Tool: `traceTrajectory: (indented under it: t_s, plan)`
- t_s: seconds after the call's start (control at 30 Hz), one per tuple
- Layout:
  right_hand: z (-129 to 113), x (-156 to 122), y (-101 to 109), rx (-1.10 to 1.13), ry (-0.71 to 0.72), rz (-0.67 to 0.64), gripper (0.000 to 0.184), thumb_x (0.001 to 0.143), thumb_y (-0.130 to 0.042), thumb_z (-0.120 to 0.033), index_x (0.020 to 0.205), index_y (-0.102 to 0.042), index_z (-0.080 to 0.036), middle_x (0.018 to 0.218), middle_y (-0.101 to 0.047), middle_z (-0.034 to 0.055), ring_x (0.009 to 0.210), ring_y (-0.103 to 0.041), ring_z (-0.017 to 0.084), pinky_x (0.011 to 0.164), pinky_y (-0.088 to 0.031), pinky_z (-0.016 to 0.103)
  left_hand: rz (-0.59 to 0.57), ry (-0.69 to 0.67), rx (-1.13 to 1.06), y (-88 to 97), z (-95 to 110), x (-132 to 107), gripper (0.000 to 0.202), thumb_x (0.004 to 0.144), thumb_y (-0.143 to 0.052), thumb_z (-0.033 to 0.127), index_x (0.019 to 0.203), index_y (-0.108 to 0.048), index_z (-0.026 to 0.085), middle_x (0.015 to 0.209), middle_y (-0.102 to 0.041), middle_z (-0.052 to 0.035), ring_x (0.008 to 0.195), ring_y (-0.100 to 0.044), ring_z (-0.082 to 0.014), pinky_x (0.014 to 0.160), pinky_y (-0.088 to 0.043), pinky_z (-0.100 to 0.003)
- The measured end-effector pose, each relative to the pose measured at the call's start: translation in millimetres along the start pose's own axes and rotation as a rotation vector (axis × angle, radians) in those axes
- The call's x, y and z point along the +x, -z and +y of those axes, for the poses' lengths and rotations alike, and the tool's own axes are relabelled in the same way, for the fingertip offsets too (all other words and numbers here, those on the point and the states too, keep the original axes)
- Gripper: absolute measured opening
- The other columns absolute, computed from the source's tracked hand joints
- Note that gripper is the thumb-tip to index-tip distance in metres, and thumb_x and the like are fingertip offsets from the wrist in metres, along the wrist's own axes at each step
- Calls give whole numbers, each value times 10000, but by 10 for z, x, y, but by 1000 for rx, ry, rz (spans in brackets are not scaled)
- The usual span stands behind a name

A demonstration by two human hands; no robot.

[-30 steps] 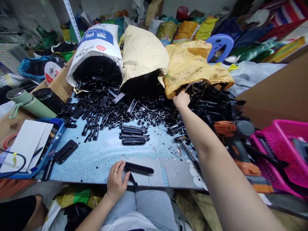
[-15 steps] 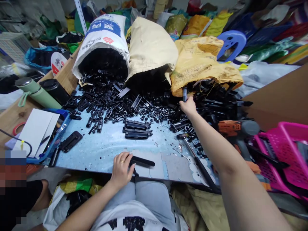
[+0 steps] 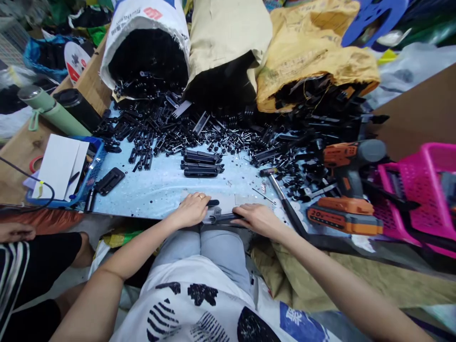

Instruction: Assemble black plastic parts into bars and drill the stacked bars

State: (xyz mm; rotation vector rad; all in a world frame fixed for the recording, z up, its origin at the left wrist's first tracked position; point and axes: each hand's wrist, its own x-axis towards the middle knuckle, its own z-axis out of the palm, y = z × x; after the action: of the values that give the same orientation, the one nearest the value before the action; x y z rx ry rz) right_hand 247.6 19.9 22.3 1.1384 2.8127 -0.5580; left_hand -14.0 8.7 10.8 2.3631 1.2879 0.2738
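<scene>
- My right hand (image 3: pixel 258 219) has come back from the yellow bag (image 3: pixel 313 57) to the near edge of the surface (image 3: pixel 149 190), beside my left hand (image 3: pixel 193 209).
- In the right, fingers closed on its right end, I have a black part (image 3: pixel 227 217).
- Its long axis runs left to right; the forked left end points at my left hand, just short of it.
- The black strip (image 3: pixel 213 203) lies on the part's far side, nearer my left hand.
- My left fingers curl over the strip's left end; how firmly, I cannot tell.
</scene>
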Motion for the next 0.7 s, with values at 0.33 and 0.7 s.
traceTrajectory:
  t_s: [0.33,0.7]
  plan:
    - [-212,-2,-33,-215,-52,108,416,933,-298,-518,960,-588,-221,789,-613,66,700,-551,176,609,-281,282,35,-35,-71,-80,141,81,648,640,-644,649,1054,-515,168,947,-576,-110,912,-549,-297,845,-403,-404]
    - [-446,30,286,-368,24,146,308,954,-334,-402,975,-571,-205,790,-602,67,689,-533,167,626,-252,300,178,-81,-91,-183,37,-70,468,790,-525,591,1020,-538,183,965,-613,-85,905,-593,-231,782,-452,-321]
